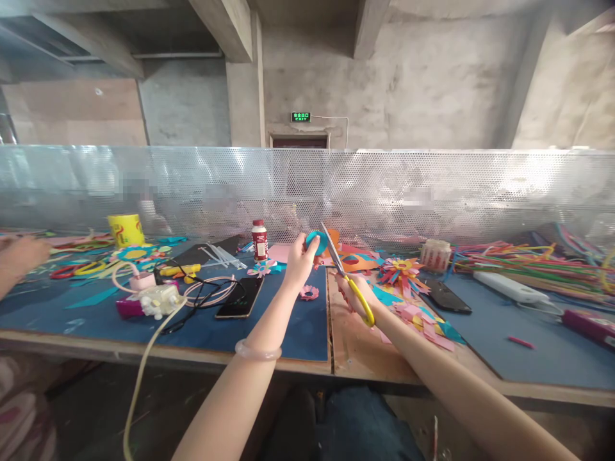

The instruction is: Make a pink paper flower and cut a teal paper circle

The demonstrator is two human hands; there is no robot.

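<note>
Up above the bench [307, 333] we see the left hand [298, 261], its grip clenched on a teal paper piece [317, 241]. Just right of that piece, the right hand [354, 296] grasps yellow-handled scissors [346, 276], blades parted toward it. A red bottle [259, 240] stands left of the piece.

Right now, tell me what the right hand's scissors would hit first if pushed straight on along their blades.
Most likely the teal paper piece held in the left hand: the scissors in the right hand point up at it, tips close, though depth is unclear.
</note>
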